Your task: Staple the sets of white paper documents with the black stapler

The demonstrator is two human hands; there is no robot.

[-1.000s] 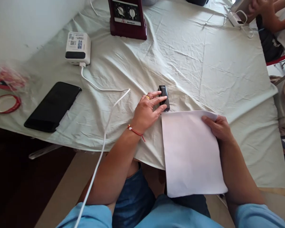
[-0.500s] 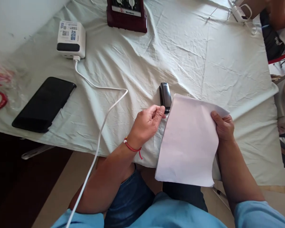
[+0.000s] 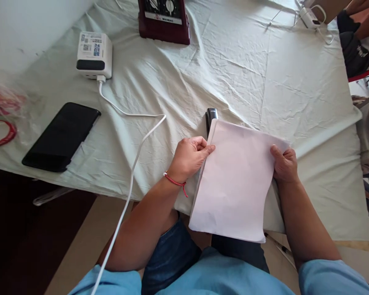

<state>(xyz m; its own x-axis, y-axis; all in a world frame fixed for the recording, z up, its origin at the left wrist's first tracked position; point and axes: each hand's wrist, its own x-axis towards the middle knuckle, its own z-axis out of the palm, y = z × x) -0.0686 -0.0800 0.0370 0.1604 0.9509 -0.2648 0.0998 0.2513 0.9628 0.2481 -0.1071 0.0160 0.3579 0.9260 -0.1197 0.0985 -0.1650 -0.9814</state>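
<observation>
white paper sheets (image 3: 233,180), a thin stack, hang over the near edge of the counter (image 3: 295,82), which is draped in a wrinkled pale green cloth. the left hand (image 3: 189,157) pinches the stack's left edge between thumb and curled fingers; the right hand (image 3: 283,164) grips the right edge, thumb on top and fingers underneath. the far left corner of the stack lies over a small black stapler (image 3: 210,116), so only the stapler's far end shows.

judged from this, squaring the pages would go best with both grips light, letting the edges slide flush, and the corner kept flat at the stapler's mouth.

whether that corner sits inside the stapler or merely on top cannot be told. how many sheets there are is hard to make out. a white cable (image 3: 132,164) runs from a white charger box (image 3: 94,55) off the bottom of the view.
</observation>
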